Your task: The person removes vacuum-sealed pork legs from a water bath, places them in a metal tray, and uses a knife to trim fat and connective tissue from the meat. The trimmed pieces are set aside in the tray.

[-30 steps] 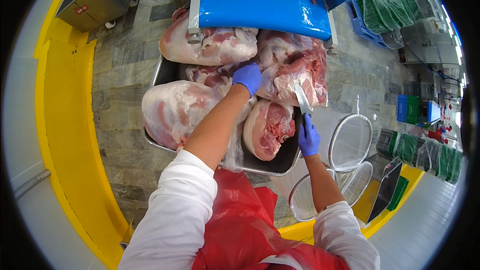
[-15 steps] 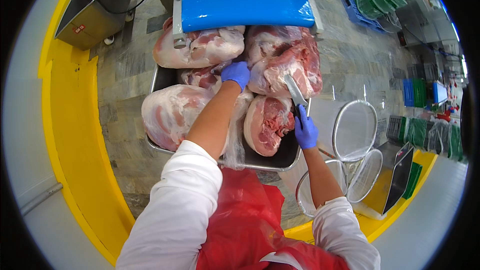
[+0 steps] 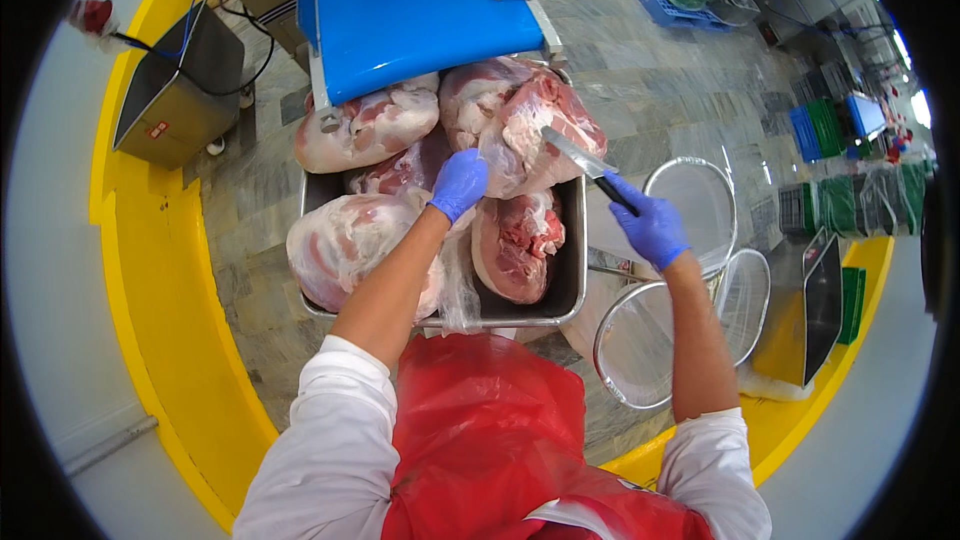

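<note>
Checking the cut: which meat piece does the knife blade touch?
The knife in the right hand lies against the top-right piece, wrapped in clear film; the left hand grips that film. The others lie apart.

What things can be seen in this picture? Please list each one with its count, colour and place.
meat cuts: about five, pink and white, piled in and over the tray
metal tray: one, silver, in front of the person
knife: one, steel blade and dark handle, in the right hand, blade against the top right cut
blue conveyor: one, blue, behind the tray
metal box: one, grey, far left with cables
round sieves: about three, silver, right of the tray
crates: several, blue and green, far right
apron: one, red, on the person
left hand: blue glove, on the meat
right hand: blue glove, fingers closed on the knife handle
</note>
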Tool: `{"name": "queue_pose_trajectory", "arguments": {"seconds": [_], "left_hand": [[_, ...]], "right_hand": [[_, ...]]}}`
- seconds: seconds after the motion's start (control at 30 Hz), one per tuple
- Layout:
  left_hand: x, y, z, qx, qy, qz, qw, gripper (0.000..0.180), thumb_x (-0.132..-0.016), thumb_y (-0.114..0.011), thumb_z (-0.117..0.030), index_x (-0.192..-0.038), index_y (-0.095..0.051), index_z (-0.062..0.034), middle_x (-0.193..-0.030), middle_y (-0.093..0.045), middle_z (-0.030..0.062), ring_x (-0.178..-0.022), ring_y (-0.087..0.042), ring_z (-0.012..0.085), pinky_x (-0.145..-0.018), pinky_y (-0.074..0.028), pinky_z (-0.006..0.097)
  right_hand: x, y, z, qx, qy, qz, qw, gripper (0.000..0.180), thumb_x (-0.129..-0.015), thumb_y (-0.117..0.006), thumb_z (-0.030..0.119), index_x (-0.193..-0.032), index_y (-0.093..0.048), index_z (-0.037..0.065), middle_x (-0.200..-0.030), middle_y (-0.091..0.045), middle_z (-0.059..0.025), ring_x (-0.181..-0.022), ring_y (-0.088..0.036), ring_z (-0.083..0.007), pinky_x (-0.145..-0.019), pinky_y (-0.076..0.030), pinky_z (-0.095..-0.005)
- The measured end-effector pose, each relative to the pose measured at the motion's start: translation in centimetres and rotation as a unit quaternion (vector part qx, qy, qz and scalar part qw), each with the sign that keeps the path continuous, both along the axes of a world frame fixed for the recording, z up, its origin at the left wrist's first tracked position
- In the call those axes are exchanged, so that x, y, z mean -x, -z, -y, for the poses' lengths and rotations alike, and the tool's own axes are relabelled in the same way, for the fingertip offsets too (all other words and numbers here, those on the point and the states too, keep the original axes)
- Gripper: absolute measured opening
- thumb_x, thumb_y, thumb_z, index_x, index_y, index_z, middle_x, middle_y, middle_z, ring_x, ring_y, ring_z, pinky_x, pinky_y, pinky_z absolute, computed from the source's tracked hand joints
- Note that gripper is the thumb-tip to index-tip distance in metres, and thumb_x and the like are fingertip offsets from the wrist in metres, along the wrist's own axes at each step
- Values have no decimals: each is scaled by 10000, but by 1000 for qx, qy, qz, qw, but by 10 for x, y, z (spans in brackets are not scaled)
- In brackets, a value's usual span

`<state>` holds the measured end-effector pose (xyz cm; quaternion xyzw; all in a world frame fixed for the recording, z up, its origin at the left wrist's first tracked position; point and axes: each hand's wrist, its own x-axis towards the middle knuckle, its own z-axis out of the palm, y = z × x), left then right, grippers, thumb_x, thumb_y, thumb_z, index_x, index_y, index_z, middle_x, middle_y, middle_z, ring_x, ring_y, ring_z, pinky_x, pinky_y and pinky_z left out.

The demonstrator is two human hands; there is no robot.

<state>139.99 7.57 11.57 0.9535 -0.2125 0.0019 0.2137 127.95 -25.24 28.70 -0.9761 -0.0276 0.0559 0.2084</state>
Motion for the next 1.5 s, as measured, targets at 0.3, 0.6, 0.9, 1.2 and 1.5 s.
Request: {"name": "queue_pose_trajectory", "arguments": {"seconds": [0.3, 0.6, 0.9, 1.2, 1.5], "left_hand": [[48, -67, 57, 158, 128, 139, 969, 63, -845, -599, -105, -831, -628, -51, -821, -631, 168, -774, -645, 369, -695, -521, 459], [97, -75, 45, 320, 30, -329, 888, 191, -963, -566, -193, -893, -621, -24, -835, -661, 221, -757, -663, 421, -666, -528, 498], [111, -20, 57, 230, -45, -172, 957, 192, -962, -577, -217, -955, -624, -31, -872, -688, 250, -827, -669, 473, -705, -533, 534], [282, -85, 17, 169, 65, -143, 973, 66, -913, -584, -141, -902, -617, -84, -796, -605, 190, -743, -629, 421, -690, -501, 512], [217, -212, -151, 428, -72, -88, 897, 107, -989, -582, -192, -970, -613, -92, -771, -510, -12, -693, -523, 133, -625, -435, 285]], "right_hand": [[65, -31, 9, -247, 251, -80, 932, 494, -976, -659, 156, -1457, -580, 79, -977, -748, -150, -748, -624, -96, -695, -528, -335], [39, -7, -24, -14, 156, -18, 987, 533, -987, -610, 233, -1510, -516, 266, -1030, -707, -292, -913, -710, -447, -799, -552, -515], [29, -9, -29, 49, 145, -52, 987, 533, -999, -563, 318, -1525, -474, 314, -1050, -708, -279, -925, -677, -495, -815, -529, -587], [88, 0, -26, 11, 141, 7, 990, 516, -990, -578, 303, -1502, -509, 307, -972, -705, -289, -866, -674, -502, -782, -537, -577], [187, -19, -45, -4, 40, -67, 997, 506, -989, -596, 362, -1483, -547, 265, -1058, -713, -271, -960, -681, -474, -838, -541, -553]]}}
